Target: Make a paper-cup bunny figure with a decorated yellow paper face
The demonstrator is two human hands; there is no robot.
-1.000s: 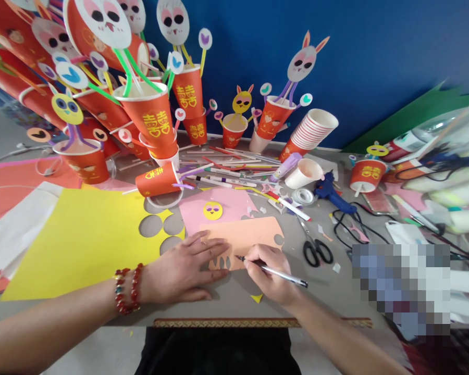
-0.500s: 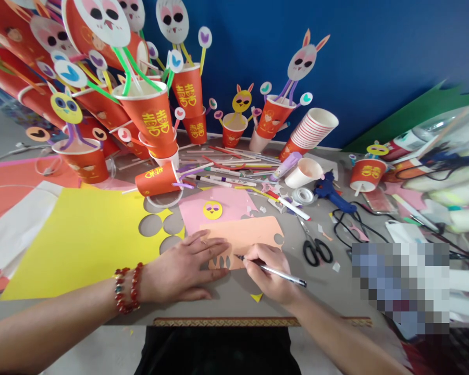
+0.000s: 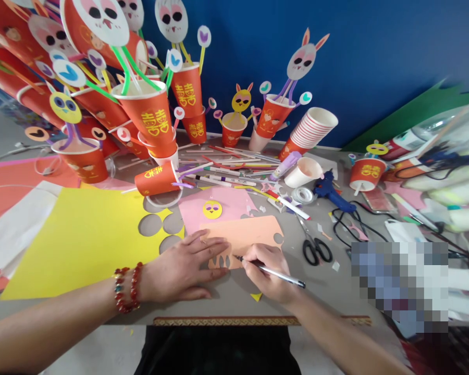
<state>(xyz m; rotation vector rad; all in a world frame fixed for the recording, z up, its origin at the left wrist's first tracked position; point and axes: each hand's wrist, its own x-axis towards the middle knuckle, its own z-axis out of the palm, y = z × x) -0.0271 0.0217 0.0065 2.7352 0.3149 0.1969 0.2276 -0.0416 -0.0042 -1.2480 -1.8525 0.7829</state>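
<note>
Surface: grey table (image 3: 336, 291), crowded with craft material; a patterned strip runs along its near edge.
Back wall: deep blue; a green sheet (image 3: 414, 112) leans against it at right.
Left hand: left hand (image 3: 180, 271) lies flat, fingers spread, pressing the near left corner of the peach paper (image 3: 254, 232). A red bead bracelet (image 3: 127, 288) sits on the wrist.
Right hand: right hand (image 3: 268, 271) is closed around a pen (image 3: 275, 272), pinched near its tip; the tip touches the near edge of the peach paper.
Peach paper: lies flat at table centre, just ahead of both hands, with small shapes cut from its near edge and a notch at its right corner.
Adjacent sheets: pink paper (image 3: 219, 200) lies partly under the peach sheet and carries a yellow face disc (image 3: 212, 209); a large yellow sheet (image 3: 82, 239) with round holes lies to the left.
Tools: scissors (image 3: 315, 245) to the right of the peach paper; blue glue gun (image 3: 330, 191) and tape roll (image 3: 304, 196) beyond them.
Rear of table: red paper cups (image 3: 152, 117) bearing animal faces on straws; stack of cups (image 3: 308, 133) on its side; loose straws and markers (image 3: 226, 174).
Far right: blurred patch; contents cannot be told.
</note>
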